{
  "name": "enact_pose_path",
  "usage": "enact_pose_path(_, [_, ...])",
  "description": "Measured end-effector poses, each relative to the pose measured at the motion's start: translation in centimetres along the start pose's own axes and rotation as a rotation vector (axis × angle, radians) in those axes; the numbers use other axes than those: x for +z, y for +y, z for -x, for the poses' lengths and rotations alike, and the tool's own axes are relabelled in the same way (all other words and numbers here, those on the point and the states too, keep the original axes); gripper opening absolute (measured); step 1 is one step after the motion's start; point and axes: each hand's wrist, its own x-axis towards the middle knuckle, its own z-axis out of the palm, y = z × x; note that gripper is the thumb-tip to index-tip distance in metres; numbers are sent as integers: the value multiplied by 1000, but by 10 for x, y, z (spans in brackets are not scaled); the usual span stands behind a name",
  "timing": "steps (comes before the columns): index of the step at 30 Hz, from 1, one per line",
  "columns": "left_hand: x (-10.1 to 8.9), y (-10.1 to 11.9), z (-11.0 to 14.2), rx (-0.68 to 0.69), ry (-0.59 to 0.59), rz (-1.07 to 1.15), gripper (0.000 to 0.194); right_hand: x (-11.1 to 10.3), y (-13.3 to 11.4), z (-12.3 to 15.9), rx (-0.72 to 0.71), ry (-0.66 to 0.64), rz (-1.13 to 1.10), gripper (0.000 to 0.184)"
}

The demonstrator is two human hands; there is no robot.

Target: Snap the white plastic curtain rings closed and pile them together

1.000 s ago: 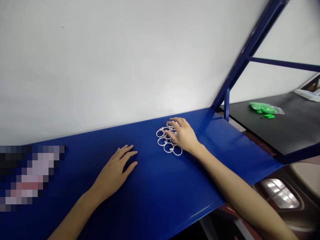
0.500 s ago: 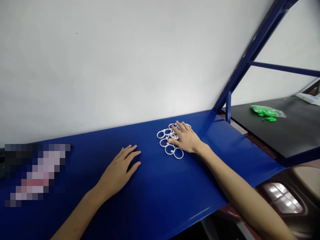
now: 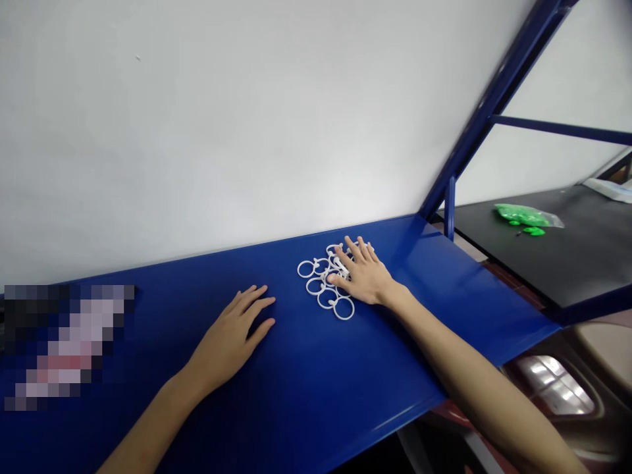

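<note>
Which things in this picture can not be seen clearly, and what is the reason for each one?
- White rings, head view: some lie under the right hand, so their count is hidden.
- Pixelated patch on the blue shelf, beside the flat left hand: blurred, unreadable.
- Green pieces on the black surface: too small to identify.
- White item: cut off by the right edge.

rings: white plastic, smooth | shelf: blue metal, glossy

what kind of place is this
Probably a workshop or small assembly station: a blue metal bench on a steel frame, loose white plastic rings under the right hand, bagged green parts nearby.
</note>
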Motion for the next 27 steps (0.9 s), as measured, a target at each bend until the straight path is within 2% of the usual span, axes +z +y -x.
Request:
enact_pose_path(3, [0,1,0,-1,-1,3,45,1,-3,0,-23,-1,-13,89])
enact_pose_path(9, [-2,1,0,-12,-14,5,46,-2,0,0,39,37,-20,91])
enact_pose_path(15, [-2,1,1,1,1,4,45,1,-6,1,-55,47,-45,85])
enact_pose_path(19, [-1,1,1,8,4,5,45,-1,-2,-1,-47,64,-12,84])
enact_pose_path(22, [-1,1,1,5,4,7,45,-9,6,-3,-54,174,-22,81])
enact_pose_path(27, [-1,1,1,-4,-6,6,46,-28,15,-2,-46,534,-119,78])
